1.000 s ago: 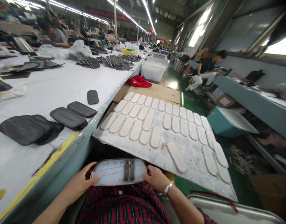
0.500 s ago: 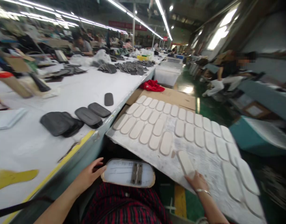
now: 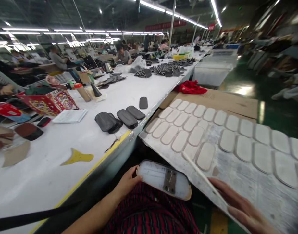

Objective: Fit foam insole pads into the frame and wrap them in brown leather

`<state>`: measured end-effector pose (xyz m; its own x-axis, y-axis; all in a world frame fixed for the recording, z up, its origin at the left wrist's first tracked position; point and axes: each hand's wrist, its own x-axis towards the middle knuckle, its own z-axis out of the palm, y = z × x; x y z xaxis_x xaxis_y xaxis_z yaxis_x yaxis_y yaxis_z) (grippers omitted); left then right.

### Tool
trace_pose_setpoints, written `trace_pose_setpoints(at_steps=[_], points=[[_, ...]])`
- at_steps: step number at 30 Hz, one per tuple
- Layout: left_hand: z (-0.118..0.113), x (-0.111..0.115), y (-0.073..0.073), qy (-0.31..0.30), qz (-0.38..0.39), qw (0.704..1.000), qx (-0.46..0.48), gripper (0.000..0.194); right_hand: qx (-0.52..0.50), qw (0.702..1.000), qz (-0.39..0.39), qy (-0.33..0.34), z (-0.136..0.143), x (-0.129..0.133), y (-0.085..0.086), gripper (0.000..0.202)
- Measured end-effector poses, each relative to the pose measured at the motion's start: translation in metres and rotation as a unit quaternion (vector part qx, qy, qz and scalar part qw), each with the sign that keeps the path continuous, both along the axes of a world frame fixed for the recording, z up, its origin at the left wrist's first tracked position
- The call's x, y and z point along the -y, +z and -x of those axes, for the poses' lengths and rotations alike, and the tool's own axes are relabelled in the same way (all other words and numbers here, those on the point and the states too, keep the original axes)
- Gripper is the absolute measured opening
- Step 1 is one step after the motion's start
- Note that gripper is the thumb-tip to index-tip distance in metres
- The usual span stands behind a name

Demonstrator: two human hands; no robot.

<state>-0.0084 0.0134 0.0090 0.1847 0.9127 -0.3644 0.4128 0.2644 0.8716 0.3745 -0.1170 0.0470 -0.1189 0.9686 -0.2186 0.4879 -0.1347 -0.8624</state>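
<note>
An oval translucent template (image 3: 163,179) with a metal hinge in its middle rests on my lap, on red plaid cloth. My left hand (image 3: 126,182) holds its left end. My right hand (image 3: 239,204) grips a thin white oval pad (image 3: 202,177), lifted on edge off a white board (image 3: 248,182). The board slopes out from the table edge and carries rows of the same white pads (image 3: 188,125).
A long white table (image 3: 73,139) runs along my left with black oval pieces (image 3: 119,118), a yellow cutout (image 3: 77,157), a notebook and a red box. A red cloth (image 3: 191,87) and cardboard lie beyond the board. Other people sit far down the table.
My right hand left the template, reached onto the board and picked up one white pad, now tilted on edge. My head turned left, showing more of the table.
</note>
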Motion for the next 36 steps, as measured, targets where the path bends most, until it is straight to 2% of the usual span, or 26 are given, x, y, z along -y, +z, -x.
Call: trace_pose_setpoints(at_steps=[2,4,6,9,14,17,21,23,25,29,33,36], points=[[-0.001,0.006,0.000,-0.006,0.000,1.000,0.028,0.052,0.045,0.994,-0.007,0.095,0.037,-0.022,0.013,0.056],[-0.002,0.009,0.001,-0.015,0.000,0.999,0.052,0.051,0.090,0.983,-0.035,0.154,0.068,-0.043,0.015,0.056],[-0.003,0.009,0.003,-0.023,-0.005,0.998,0.063,0.051,0.128,0.975,-0.067,0.171,0.090,-0.060,0.010,0.058],[-0.001,0.009,0.004,-0.040,-0.015,0.997,0.065,0.051,0.186,0.963,-0.102,0.166,0.107,-0.075,0.001,0.058],[0.008,0.006,-0.001,-0.093,-0.014,0.993,0.078,0.053,0.242,0.946,-0.127,0.176,0.109,-0.081,-0.007,0.057],[0.011,0.004,-0.005,-0.095,-0.005,0.993,0.069,0.056,0.261,0.939,-0.123,0.189,0.107,-0.082,-0.007,0.060],[0.012,0.000,-0.002,-0.103,0.013,0.990,0.092,0.062,0.284,0.929,-0.121,0.205,0.109,-0.084,-0.006,0.060],[0.011,-0.001,0.000,-0.103,0.038,0.985,0.136,0.059,0.301,0.922,-0.128,0.206,0.110,-0.084,-0.005,0.058],[0.008,-0.002,0.000,-0.084,0.052,0.985,0.143,0.047,0.317,0.915,-0.137,0.209,0.113,-0.084,-0.004,0.058],[0.000,-0.006,-0.007,-0.035,0.016,0.999,0.027,0.034,0.340,0.903,-0.149,0.218,0.117,-0.085,-0.003,0.059],[-0.002,-0.006,-0.011,-0.036,-0.016,0.999,-0.013,0.035,0.349,0.897,-0.159,0.220,0.119,-0.086,-0.002,0.058],[-0.002,-0.001,-0.003,-0.033,-0.130,0.987,-0.091,0.047,0.351,0.897,-0.157,0.220,0.121,-0.087,0.001,0.055]])
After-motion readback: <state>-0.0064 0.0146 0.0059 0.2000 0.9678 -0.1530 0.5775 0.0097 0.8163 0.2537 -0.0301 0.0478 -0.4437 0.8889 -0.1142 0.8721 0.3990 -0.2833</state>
